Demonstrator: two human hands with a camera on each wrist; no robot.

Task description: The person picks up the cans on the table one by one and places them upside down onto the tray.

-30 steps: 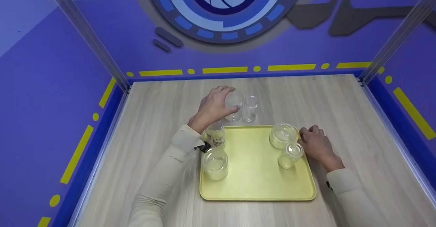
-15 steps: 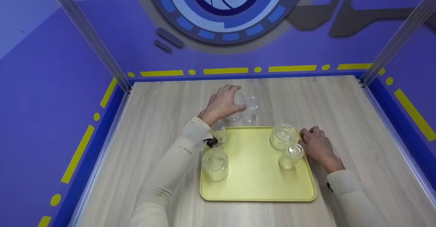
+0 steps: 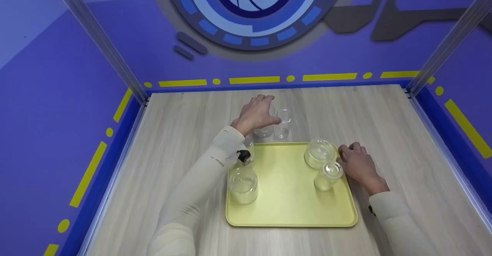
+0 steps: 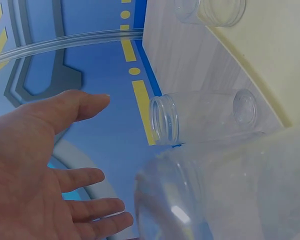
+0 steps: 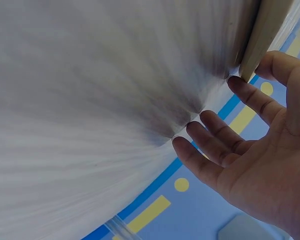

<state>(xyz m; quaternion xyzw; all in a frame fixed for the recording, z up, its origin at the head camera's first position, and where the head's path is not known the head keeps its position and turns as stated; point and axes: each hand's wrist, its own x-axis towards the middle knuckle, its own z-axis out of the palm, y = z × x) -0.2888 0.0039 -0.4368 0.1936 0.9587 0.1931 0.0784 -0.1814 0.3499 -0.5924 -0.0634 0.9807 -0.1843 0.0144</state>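
My left hand (image 3: 255, 113) is over the far side of the table, fingers and thumb spread, holding nothing. Below and partly behind it stands a wide clear jar (image 3: 264, 132); a slim clear jar (image 3: 282, 129) is just right of it. In the left wrist view a gap shows between the left hand (image 4: 45, 165) and the wide jar (image 4: 175, 200). My right hand (image 3: 359, 165) rests at the right edge of the yellow tray (image 3: 288, 210). In the right wrist view its fingertips (image 5: 180, 142) touch the table, with the thumb by the tray rim (image 5: 267, 37).
On the tray's left stand a clear jar (image 3: 243, 188) and another jar (image 3: 250, 144), partly hidden by the left sleeve. A low wide jar (image 3: 319, 156) and a smaller glass jar (image 3: 326, 177) stand on its right. Blue-purple walls (image 3: 115, 48) enclose the table.
My left hand has moved right, off the side of the wide jar to above it, near the slim jar. The right hand, the tray and the jars have not visibly moved.
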